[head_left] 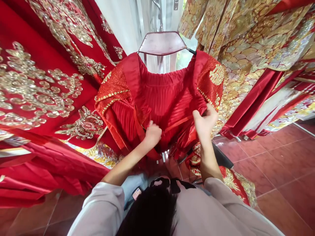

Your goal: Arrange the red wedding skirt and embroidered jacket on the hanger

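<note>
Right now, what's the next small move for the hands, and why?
Probably ease the right hand a little toward the left hand: each seems to grip one side of the red garment, whose front gapes between them, showing the pleated inside.

Red pleated garment (167, 95): one. Hanger (162, 43), at its top: one. Hands upon it: two, left hand (154, 134) and right hand (206, 123). Pale sleeves (103, 201), below it: two. Phone-like device (136, 193), below it: one. Gold-patterned cloths (248, 49), right of it: several, overlapping, exact number unclear.
</note>
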### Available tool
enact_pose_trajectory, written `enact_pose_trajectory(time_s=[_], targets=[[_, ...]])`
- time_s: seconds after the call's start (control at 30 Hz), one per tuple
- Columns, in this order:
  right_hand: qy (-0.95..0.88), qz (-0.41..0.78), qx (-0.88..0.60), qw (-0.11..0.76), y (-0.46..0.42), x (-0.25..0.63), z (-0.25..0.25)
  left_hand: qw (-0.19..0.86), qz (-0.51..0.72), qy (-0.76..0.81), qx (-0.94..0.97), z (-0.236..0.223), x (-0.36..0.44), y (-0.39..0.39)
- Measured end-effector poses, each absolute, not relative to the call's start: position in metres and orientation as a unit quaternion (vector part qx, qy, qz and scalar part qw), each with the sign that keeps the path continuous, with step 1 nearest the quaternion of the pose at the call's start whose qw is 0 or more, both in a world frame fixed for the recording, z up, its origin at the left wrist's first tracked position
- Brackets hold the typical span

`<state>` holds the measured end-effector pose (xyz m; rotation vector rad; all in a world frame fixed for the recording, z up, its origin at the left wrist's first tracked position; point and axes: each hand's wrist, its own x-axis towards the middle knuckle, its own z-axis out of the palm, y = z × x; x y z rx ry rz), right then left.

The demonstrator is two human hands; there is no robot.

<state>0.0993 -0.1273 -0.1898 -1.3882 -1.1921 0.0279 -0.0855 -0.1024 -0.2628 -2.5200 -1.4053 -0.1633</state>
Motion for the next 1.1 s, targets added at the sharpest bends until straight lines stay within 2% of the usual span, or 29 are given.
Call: enact_pose_trajectory(time_s=[0.1,0.2,0.33,0.4,0.53,0.6,0.67,0.73,0.8,0.93,1.1], targets=[[-0.570,0.003,-0.577,0.584,-0.133,0.081,-0.191,0.108,-0.074,-0.449,-0.884,-0.279,-0.070,-0.120],[-0.608,0.014,-0.589,0.532,-0.132,0.069,-0.209,0.109,-0.188,-0.459,-0.861,-0.294,-0.068,-0.141],[-0.566,0.014,-0.605,0.561,-0.129,0.075,-0.232,0.137,-0.397,-0.470,-0.777,-0.322,-0.080,-0.161],[-0.551,0.006,-0.595,0.585,-0.133,0.076,-0.237,0.165,-0.461,-0.474,-0.731,-0.339,-0.082,-0.168],[-0.482,-0.105,-0.574,0.653,-0.154,0.059,-0.248,0.181,-0.463,-0.545,-0.675,-0.368,-0.074,-0.178],[-0.482,-0.114,-0.582,0.645,-0.165,0.047,-0.261,0.159,-0.445,-0.568,-0.674,-0.376,-0.066,-0.182],[-0.533,-0.009,-0.620,0.576,-0.171,0.038,-0.278,0.138,-0.441,-0.565,-0.683,-0.382,-0.059,-0.185],[-0.578,0.168,-0.638,0.480,-0.172,0.033,-0.293,0.120,-0.462,-0.558,-0.679,-0.386,-0.056,-0.188],[-0.585,0.291,-0.619,0.436,-0.168,0.033,-0.303,0.100,-0.502,-0.561,-0.650,-0.390,-0.055,-0.190],[-0.584,0.350,-0.565,0.466,-0.161,0.035,-0.305,0.011,-0.550,-0.584,-0.597,-0.393,-0.057,-0.182],[-0.556,0.404,-0.528,0.499,-0.167,0.033,-0.307,-0.127,-0.461,-0.588,-0.652,-0.389,-0.063,-0.152]])
